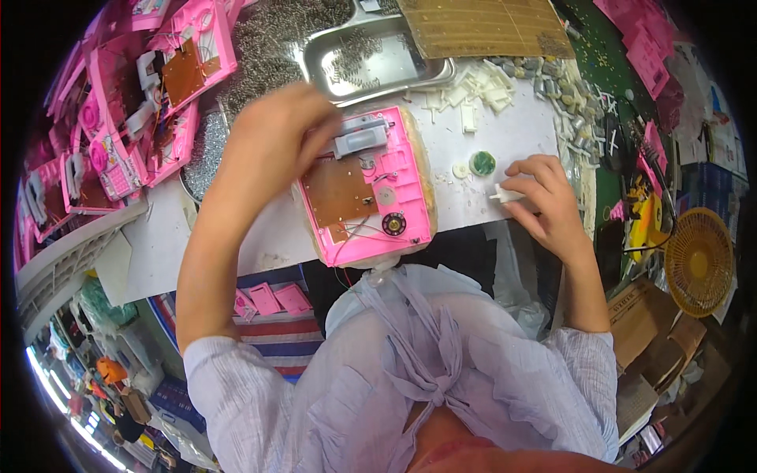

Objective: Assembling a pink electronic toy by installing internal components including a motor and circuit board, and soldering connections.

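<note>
**Bench clutter around the work spot**

A steel tray [371,59] sits at the desk's [505,130] far edge, a few small metal bits lying in it. A brown perforated board [481,27] overlaps the tray's right end. White plastic pieces [473,91] are heaped just in front of the board. Pink toy shells [142,102] with brown circuit boards pile up along the desk's left edge, beside a heap of small metal springs [268,39]. Off the desk's right edge stands a yellow fan [698,260], with cardboard boxes [650,323] below it.
</note>
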The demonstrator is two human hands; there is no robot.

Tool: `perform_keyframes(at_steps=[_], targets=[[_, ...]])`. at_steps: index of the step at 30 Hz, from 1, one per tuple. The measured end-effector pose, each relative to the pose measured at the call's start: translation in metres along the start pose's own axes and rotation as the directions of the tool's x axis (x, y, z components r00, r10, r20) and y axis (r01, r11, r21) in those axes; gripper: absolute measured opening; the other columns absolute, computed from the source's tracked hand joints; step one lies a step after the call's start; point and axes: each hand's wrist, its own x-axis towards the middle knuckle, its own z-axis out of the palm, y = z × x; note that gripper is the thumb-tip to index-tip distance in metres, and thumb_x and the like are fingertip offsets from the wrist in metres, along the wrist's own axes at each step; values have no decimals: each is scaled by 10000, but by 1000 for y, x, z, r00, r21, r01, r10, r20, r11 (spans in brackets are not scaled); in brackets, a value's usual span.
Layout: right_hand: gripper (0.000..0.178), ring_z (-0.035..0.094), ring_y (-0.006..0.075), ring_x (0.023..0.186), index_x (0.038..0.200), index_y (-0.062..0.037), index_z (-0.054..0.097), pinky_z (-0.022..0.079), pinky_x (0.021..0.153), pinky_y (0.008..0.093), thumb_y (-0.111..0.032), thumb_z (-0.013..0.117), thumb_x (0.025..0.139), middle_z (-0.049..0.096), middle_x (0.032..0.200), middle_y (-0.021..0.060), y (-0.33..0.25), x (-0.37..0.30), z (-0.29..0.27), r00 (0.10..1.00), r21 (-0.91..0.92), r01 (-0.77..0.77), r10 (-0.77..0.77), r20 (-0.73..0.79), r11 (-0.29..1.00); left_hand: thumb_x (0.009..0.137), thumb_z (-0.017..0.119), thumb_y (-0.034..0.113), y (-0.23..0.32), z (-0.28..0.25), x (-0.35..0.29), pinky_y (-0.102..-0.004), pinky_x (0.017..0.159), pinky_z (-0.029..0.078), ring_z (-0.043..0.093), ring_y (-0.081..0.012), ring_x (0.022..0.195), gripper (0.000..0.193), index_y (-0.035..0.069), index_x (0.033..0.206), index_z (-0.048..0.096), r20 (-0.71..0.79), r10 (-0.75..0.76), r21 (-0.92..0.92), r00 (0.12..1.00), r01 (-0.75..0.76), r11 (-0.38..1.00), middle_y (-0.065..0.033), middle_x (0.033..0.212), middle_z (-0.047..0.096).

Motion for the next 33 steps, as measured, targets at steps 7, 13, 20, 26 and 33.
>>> perform_keyframes(at_steps=[7,13,20,26,33], targets=[[310,611,318,962,1045,-48,673,473,854,414,-121,803,773,672,1030,105,4,-11,0,998,57,-60,61,-4,997,860,716,238,-13,37,86,-465,779,569,699,-349,886,178,70,912,742,209,-36,279,977,-24,960,-132,920,710],[308,625,321,917,1049,-39,670,482,829,408,-108,801,779,675,1025,110,3,-3,1,999,94,-22,26,-45,995,827,711,212,-16,45,113,-479,809,572,709,-374,935,192,39,903,747,331,-90,284,939,-9,959,-182,958,730],[266,643,286,875,1071,13,682,499,763,366,-4,734,811,675,974,150,-29,15,6,970,385,-62,146,-193,921,809,740,175,14,7,46,-391,686,557,693,-312,698,229,-12,933,695,-79,-248,-113,966,238,965,-170,753,683],[444,653,309,801,1160,-26,710,538,710,379,-36,833,734,694,946,138,-68,28,34,992,549,112,-66,-103,828,971,656,-20,100,37,-77,-196,729,531,672,-85,873,305,-36,1274,629,214,-508,-933,835,328,145,-65,1008,709],[456,646,258,729,1110,-49,735,530,616,356,-46,869,673,699,912,94,-76,37,44,969,452,223,-144,-203,864,1012,603,22,101,82,-110,-322,766,652,741,-197,875,132,-11,1136,575,281,-510,-875,813,-1,-483,-182,1055,721]])
